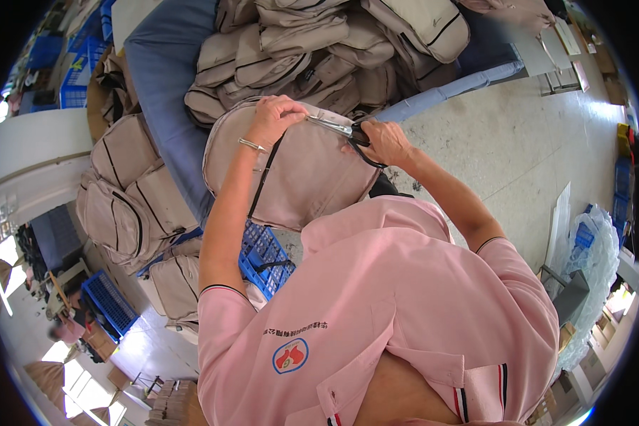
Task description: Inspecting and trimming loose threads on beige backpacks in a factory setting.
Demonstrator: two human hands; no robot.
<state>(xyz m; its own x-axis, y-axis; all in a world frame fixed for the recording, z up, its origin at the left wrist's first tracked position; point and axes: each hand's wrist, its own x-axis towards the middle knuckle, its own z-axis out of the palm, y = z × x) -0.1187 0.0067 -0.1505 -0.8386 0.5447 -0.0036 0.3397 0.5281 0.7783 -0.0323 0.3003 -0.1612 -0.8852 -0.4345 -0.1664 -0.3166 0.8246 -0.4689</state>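
At the left edge, three beige bags [124, 188] lie stacked beside a blue mat [167, 85], and a blue crate [265, 257] sits lower, just under the bag in hand. The left hand [273, 119] is closed in a pinch on the top edge of a beige backpack [291, 174], fingers curled over the seam near the zip line, a bracelet [251, 145] on the wrist. The backpack is held up in the air in front of the chest, flat face toward the camera, above the crate and near the mat's right edge.

Right of the pinch, scissors [341, 129] point left with their blades touching the top seam, just beside the left fingers. The right hand [382, 142] is wrapped around the black handles, fingers through the loops; how far the blades are parted is too small to tell.

This looks like trimming loose thread at the seam. To do it well, I judge the left pinch should keep the fabric taut and the thread standing clear, with the blade tips only at the thread, angled away from the stitching and the fingers so close by. A short snip with the tips would suit better than a deep bite.

Behind, a big pile of bags [319, 53] covers the mat's far end.
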